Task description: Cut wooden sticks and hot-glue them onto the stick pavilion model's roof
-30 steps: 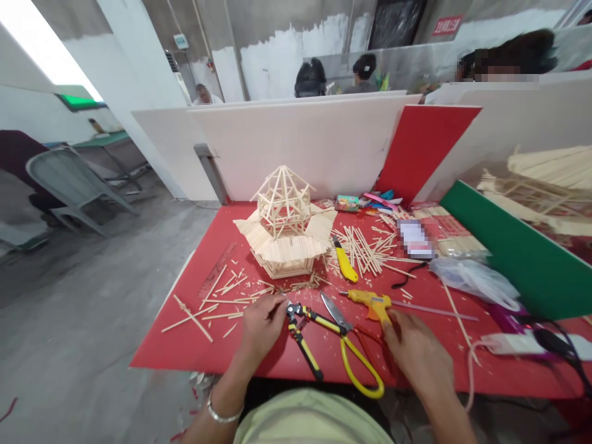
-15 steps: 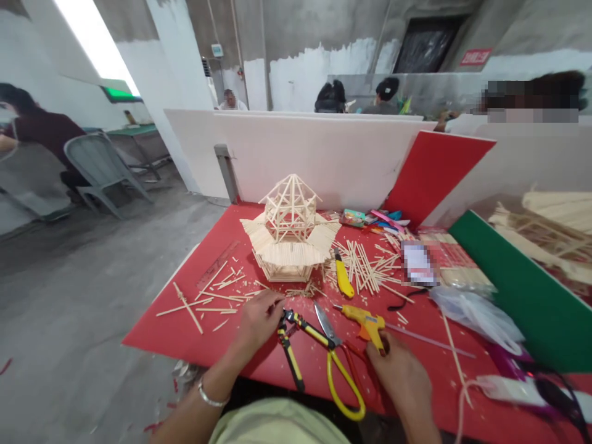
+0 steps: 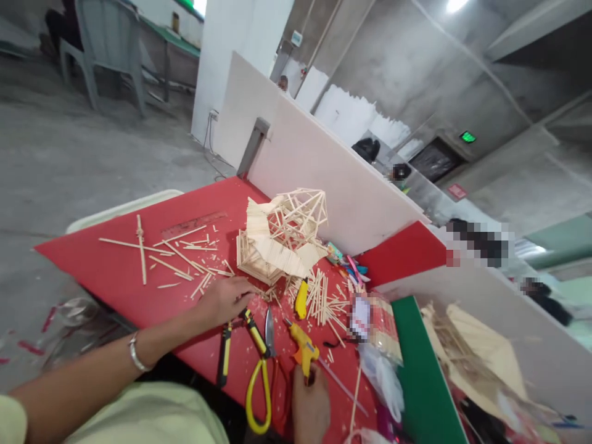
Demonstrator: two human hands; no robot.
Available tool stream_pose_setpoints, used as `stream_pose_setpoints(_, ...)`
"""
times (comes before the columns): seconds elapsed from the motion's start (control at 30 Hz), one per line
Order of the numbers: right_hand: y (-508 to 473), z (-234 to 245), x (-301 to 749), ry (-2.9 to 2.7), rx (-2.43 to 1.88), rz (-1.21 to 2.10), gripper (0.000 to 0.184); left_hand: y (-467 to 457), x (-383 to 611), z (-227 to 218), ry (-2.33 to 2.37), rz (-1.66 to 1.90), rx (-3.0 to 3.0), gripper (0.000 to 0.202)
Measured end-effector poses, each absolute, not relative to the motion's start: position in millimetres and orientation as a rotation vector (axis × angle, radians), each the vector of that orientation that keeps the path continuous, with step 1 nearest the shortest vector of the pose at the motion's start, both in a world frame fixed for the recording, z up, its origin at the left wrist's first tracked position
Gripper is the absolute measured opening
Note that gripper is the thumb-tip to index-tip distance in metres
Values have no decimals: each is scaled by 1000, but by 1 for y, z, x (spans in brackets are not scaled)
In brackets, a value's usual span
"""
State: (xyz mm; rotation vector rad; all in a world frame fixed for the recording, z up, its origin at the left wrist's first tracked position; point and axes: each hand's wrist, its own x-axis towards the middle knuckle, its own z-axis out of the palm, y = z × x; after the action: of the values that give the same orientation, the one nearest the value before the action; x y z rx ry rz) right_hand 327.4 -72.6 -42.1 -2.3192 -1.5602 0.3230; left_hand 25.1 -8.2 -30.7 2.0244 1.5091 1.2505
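Note:
My left hand [image 3: 226, 301] is over the red tabletop [image 3: 152, 302], its fingers bent and slightly apart, with nothing visible between them. Its fingertips are near small stick scraps and the black-and-yellow handled pliers [image 3: 253, 330]. My right hand [image 3: 312, 401] is closed round the lower grip of a yellow glue gun [image 3: 303, 346], whose nozzle points away from me. A clear glue stick [image 3: 342, 385] lies beside the gun. Between my hands are scissors [image 3: 269, 333] with one yellow and one red handle. A pavilion-like model of thin wooden sticks [image 3: 282, 246] stands beyond them.
A yellow utility knife [image 3: 301, 300] lies by a pile of loose sticks [image 3: 324, 299]. More sticks [image 3: 180, 265] are scattered at the left. A phone [image 3: 359, 317], a plastic bag [image 3: 382, 376] and a green board [image 3: 428, 370] are at the right. A white partition [image 3: 319, 166] runs behind.
My view has tilted and swung, so the table appears slanted and further left. My left hand's fingers look a little straighter. My right hand stays at the glue gun's grip.

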Motion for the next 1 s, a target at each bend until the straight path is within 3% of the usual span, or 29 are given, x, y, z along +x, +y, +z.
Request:
stream_pose_setpoints(0.3,-68,-60,343,-1363,-2148,465,48,-6,-1,-39,1605,1236,1863,18)
stream_pose_setpoints(0.47,-73,-31,315,-1107,-1754,726,68,3,-10,-29,1557,1317,1801,17)
stream_pose_setpoints(0.63,-78,18,273,-1067,-1526,804,44,11,-14,-22,1505,1539,1589,18)
stream_pose_setpoints(0.7,-72,39,253,-987,-1383,823,43,11,-16,-23,1475,1572,1485,19)
stream_pose_setpoints(0.8,-53,68,225,-1110,-1318,689,40,10,-19,-27,1424,1596,1415,19)
stream_pose_setpoints(1.0,-2,105,178,-1527,-1538,68,45,5,-24,-26,1396,1650,1445,18)
